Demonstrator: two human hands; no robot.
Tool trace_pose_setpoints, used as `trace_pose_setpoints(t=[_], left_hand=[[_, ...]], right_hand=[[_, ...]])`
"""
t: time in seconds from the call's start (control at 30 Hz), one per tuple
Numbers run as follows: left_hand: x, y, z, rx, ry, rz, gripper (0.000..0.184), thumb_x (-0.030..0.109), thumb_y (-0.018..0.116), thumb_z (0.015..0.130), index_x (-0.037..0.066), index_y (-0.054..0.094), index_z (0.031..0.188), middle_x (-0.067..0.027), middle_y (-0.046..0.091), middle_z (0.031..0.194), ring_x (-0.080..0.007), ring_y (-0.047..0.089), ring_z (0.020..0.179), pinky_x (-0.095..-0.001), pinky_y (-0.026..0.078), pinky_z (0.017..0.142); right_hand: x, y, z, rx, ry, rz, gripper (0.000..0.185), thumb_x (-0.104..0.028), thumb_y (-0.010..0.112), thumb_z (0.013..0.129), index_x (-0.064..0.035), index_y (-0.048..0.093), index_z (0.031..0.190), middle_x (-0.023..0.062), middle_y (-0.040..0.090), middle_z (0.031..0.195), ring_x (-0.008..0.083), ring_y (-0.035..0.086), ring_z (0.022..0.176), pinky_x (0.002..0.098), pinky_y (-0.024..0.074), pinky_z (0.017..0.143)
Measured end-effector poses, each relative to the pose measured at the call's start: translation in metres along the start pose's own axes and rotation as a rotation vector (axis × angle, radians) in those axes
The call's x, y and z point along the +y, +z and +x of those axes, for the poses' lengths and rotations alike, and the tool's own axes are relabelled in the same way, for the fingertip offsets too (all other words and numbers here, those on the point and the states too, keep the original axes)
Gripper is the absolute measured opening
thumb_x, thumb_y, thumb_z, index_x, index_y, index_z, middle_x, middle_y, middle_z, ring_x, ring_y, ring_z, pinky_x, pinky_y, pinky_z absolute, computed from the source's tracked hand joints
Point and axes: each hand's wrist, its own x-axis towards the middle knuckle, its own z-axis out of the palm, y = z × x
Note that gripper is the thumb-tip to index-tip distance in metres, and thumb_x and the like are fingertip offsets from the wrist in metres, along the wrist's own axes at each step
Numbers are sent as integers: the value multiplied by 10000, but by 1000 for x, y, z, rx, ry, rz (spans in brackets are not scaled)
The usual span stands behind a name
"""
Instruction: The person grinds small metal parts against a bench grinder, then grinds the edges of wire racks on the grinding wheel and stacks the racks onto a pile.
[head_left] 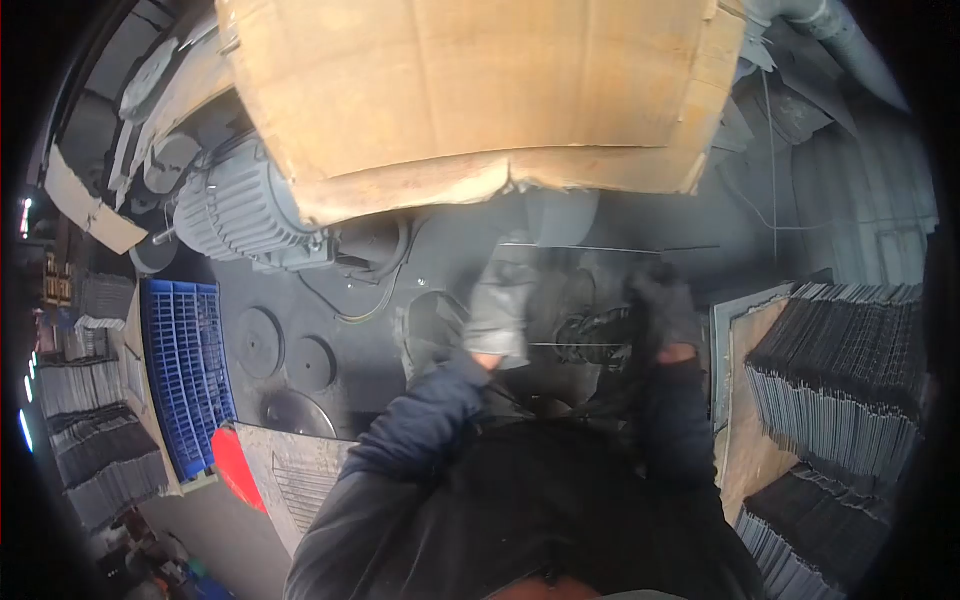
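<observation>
My left hand, in a grey glove, is over the dark machine top near the middle of the view. Opposite it, my right hand wears a darker glove. Both hands are smeared by motion, so their fingers and anything in them cannot be made out. Between them lies a dark recess in the machine, with thin light lines above and below it. A large cardboard sheet hangs over the work spot, its torn lower edge just beyond my hands.
At right, tall stacks of thin dark plates stand beside a wooden board. A ribbed motor sits at upper left. A blue plastic crate and more stacked plates are at left. Round discs lie on the grey surface.
</observation>
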Motion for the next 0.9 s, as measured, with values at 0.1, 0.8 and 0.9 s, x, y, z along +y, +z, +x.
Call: trace_pose_setpoints(t=[0.1, 0.8, 0.9], left_hand=[[19, 8, -1, -64, -139, -107, 95, 115, 681, 979, 42, 626, 1005, -60, 668, 894, -210, 636, 733, -360, 516, 704], [-18, -83, -20, -64, -332, -72, 199, 230, 674, 1012, 37, 716, 1039, -36, 701, 856, -162, 664, 758, -299, 529, 656], [-22, -141, -43, -350, -56, 518, 273, 212, 623, 1025, -8, 692, 1171, -93, 758, 1058, -205, 720, 938, -307, 552, 838]], right_hand=[[2, -1, 6, -27, -16, -13, 311, -150, 780, 846, -27, 692, 1119, 47, 687, 952, 154, 655, 802, 308, 531, 683], [4, 71, 17, -241, 159, 105, 296, -177, 772, 867, -13, 690, 1099, 70, 694, 981, 167, 671, 862, 313, 548, 701], [-5, 109, 23, -223, 321, -4, 312, -218, 760, 887, 8, 694, 1092, 96, 707, 1024, 202, 681, 889, 352, 563, 725]])
